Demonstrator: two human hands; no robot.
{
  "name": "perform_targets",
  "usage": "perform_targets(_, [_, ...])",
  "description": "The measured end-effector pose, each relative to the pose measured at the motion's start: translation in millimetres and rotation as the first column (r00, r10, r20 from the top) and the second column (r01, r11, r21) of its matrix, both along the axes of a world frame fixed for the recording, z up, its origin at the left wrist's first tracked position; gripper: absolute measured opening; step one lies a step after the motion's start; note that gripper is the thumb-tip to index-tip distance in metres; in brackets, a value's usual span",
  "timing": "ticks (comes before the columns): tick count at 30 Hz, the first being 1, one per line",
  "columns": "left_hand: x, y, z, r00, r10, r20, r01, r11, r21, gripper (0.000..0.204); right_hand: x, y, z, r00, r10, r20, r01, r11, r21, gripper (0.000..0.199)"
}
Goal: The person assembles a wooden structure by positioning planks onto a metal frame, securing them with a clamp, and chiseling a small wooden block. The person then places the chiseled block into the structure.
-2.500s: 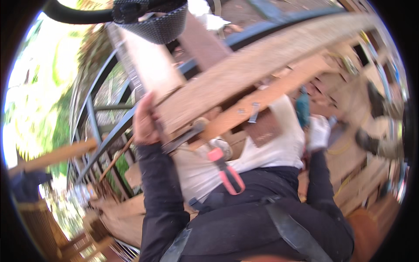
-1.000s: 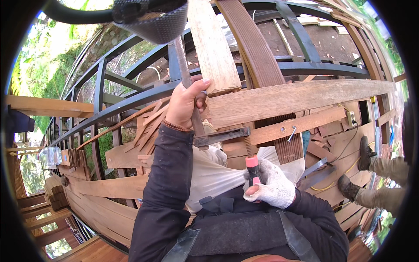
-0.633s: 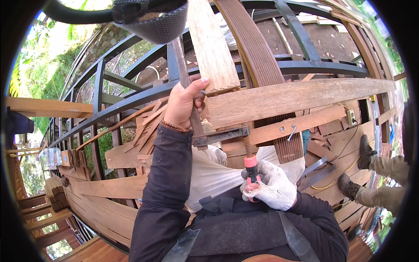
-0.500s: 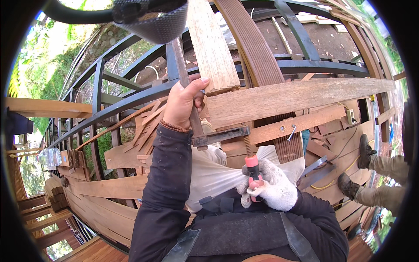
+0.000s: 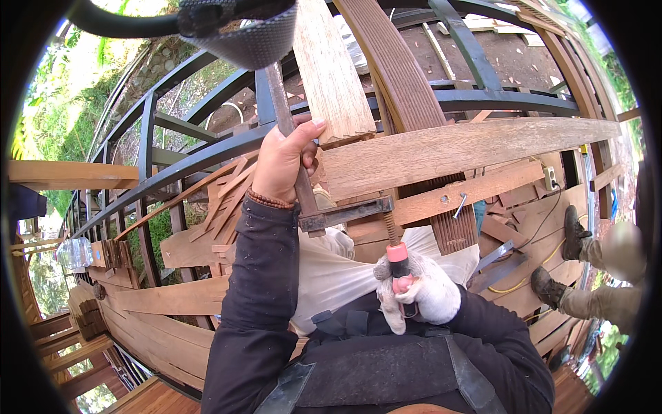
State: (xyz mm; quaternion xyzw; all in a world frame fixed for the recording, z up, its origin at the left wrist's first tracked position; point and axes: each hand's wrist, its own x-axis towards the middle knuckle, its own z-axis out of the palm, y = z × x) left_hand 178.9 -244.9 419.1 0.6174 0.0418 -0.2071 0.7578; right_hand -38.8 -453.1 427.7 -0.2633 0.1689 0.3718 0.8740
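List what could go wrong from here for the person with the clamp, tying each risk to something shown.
The bare left hand grips the clamp beside the pale plank, so it might get pinched if either shifts. The bolt at the edge of the strip could drop if knocked. The yellow cord near another person's boot might trip someone.

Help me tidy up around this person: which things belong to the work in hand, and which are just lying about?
In use:
clamp
bare left hand and gloved right hand, both gripping it
long plank, probably

Apparently lying about:
thin wood strips
yellow cord
clear plastic bottles
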Motion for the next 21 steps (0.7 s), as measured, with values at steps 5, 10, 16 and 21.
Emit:
perform_targets(5, [0.1, -0.7, -0.2, 0.999, -0.027, 0.017, 0.027, 1.0, -0.002, 0.023, -1.7, 11.5, 6.6, 0.991, -0.082, 0.109, 0.1, 0.981, -0.165, 0.044])
perform_targets(10, [2.1, 4.1, -3.1, 1.0, -0.012, 0.015, 0.012, 0.999, 0.034, 0.025, 8.1, 11.0, 22.3, 0.972, 0.108, 0.207, 0.02, 0.844, -0.536, 0.033])
perform_targets(16, [1.4, 0.5, -3.1, 1.0, -0.019, 0.011, 0.019, 1.0, 0.012, 0.034, -2.1, 6.0, -19.0, 0.994, -0.096, -0.053, 0.108, 0.944, 0.31, 0.041])
perform_targets(21, [-2.3, 2.0, 0.2, 1.0, 0.031, -0.002, -0.031, 0.999, 0.014, 0.033, -2.5, 13.8, 22.7, 0.97, 0.074, 0.233, 0.074, 0.819, -0.57, 0.048])
